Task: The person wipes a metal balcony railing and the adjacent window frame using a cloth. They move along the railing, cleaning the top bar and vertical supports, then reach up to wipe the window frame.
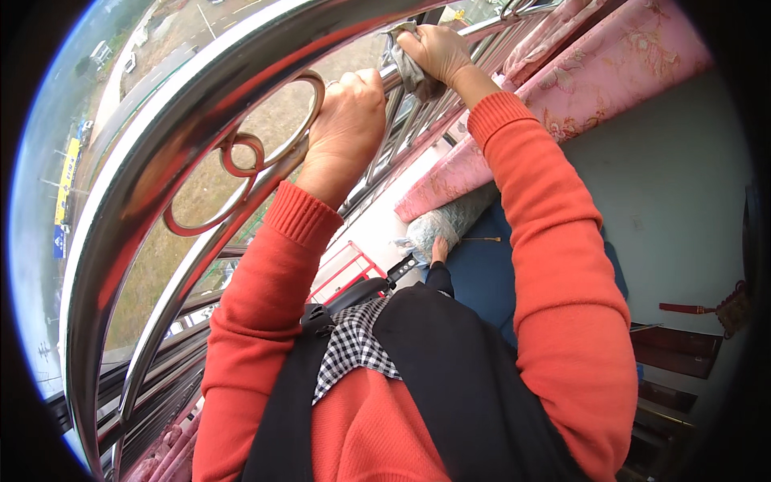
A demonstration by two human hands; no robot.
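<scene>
My left hand (346,123) is closed around the lower tube (280,172) of a polished metal window railing. To its right, my right hand (437,53) grips a grey cloth (415,69), which is wrapped over the same tube. Above both hands runs a thick shiny upper rail (181,114), bent by the lens. Metal rings (242,155) of different sizes fill the gap between the rail and the tube, left of my left hand.
Pink floral curtains (620,66) hang at the right. Below, my bare foot (440,250) rests against a plastic-wrapped roll (437,229) on a blue surface (482,271). A red metal frame (346,268) stands near a black seat (358,294). Outside the railing, a road (174,66) lies far below.
</scene>
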